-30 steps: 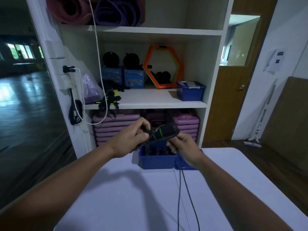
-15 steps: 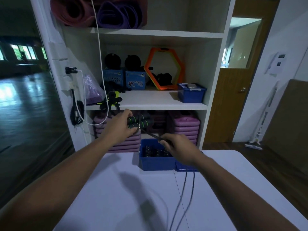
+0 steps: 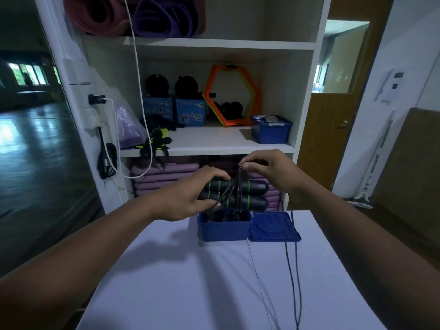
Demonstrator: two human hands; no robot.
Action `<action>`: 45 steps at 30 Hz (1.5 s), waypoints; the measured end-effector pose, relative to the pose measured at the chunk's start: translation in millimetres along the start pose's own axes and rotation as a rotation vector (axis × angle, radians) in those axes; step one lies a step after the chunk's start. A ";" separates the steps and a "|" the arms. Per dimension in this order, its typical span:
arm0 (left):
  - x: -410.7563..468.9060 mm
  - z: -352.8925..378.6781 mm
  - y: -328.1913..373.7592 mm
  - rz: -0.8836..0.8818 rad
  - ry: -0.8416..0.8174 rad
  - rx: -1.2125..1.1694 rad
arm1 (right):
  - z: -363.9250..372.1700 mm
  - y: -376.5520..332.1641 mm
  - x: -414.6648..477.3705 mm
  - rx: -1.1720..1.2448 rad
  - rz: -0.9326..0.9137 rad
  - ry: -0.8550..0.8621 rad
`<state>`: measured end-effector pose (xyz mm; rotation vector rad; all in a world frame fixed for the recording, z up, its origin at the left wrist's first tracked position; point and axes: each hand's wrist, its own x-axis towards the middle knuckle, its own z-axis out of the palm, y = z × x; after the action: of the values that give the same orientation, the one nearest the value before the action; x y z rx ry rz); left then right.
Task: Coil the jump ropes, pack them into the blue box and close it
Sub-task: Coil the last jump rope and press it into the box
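Jump-rope handles (image 3: 238,195) — 2 stacked, long axis left-right — gripped by left hand (image 3: 190,198), cord (image 3: 291,258) pinched just above by right hand (image 3: 269,170).

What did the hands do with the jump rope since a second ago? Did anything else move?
The right hand pulled the thin dark cord out, then carried it up over the black foam handles with green rings, so loops now cross their middle. The left hand kept gripping the handles. The open blue plastic box and its flat blue lid stayed on the white table.
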<state>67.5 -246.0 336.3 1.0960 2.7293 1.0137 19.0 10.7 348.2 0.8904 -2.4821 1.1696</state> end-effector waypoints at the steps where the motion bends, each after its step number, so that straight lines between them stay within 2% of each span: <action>1: -2.4 -2.4 4.4 0.005 0.003 -0.094 | 2.2 4.9 -3.7 0.110 0.045 0.010; 5: -6.8 -4.0 17.7 0.018 0.044 -0.164 | 30.2 19.1 -19.0 0.588 0.127 0.012; 8: -3.7 -2.7 15.1 0.087 0.251 -0.101 | 58.1 25.5 -28.1 0.653 0.244 0.082; 10: -0.5 0.1 14.7 0.093 0.334 -0.233 | 75.1 27.0 -33.2 0.648 0.336 0.116; 13: 3.5 10.3 11.3 -0.002 0.340 -0.442 | 93.2 27.9 -37.1 0.643 0.353 0.096; 17: 7.5 18.5 -5.0 -0.080 0.486 -0.511 | 98.8 26.1 -40.0 0.556 0.370 0.067; 20: 12.0 26.6 -10.9 -0.170 0.636 -0.542 | 100.6 28.2 -40.1 0.305 0.394 -0.015; 22: 13.7 34.6 -11.1 -0.223 0.662 -0.541 | 102.0 30.9 -39.9 0.172 0.425 -0.009; 24: 12.3 39.6 -12.6 -0.246 0.604 -0.568 | 101.8 32.8 -39.7 0.129 0.449 0.011; 26: 9.0 39.4 -14.7 -0.251 0.478 -0.587 | 101.2 35.3 -40.1 0.109 0.464 0.014; 28: 6.9 37.1 -19.7 -0.262 0.384 -0.427 | 99.5 38.8 -40.3 0.035 0.474 -0.005; 31: 7.7 34.3 -23.2 -0.263 0.352 -0.113 | 97.8 41.8 -40.6 -0.071 0.474 -0.068; 37: 10.5 33.8 -33.7 -0.283 0.262 0.047 | 102.8 47.3 -39.8 -0.132 0.451 -0.116; 40: 9.9 33.5 -35.2 -0.242 0.347 0.017 | 107.7 44.5 -41.7 -0.056 0.472 -0.075; 43: 13.9 30.3 -40.7 -0.280 0.497 -0.116 | 116.7 33.6 -46.5 -0.002 0.396 -0.056; 45: 21.2 26.9 -50.7 -0.302 0.608 -0.090 | 121.0 27.2 -49.3 -0.017 0.353 -0.089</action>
<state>27.6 -244.9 289.8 0.3720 3.1016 1.6013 43.7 -47.8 230.9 0.5208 -2.7984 1.2313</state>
